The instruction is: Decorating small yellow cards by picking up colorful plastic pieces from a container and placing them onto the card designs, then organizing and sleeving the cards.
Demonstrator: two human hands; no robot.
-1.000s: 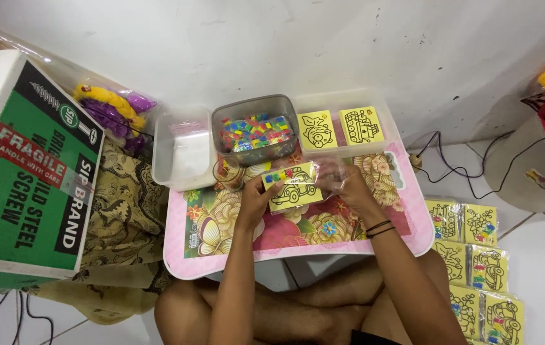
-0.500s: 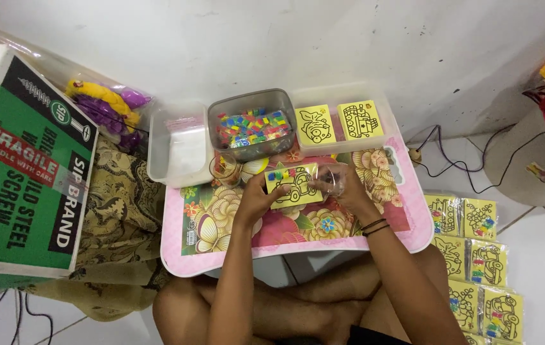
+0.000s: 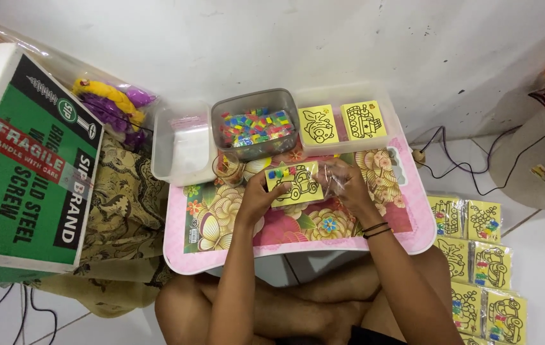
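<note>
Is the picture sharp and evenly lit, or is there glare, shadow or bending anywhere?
Head view: soft, even light; the yellow card in the left hand reads sharp; the clear plastic bag at the right hand glints and looks slightly smeared; a shadow lies under the pink table; the green box at the left edge looks stretched.

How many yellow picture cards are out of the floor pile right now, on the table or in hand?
3: one yellow card held between left hand and right hand; two in the clear tray beyond. More may lie underneath.

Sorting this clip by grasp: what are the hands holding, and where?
The left hand holds a yellow picture card by its left edge; the right hand grips its clear plastic sleeve.
</note>
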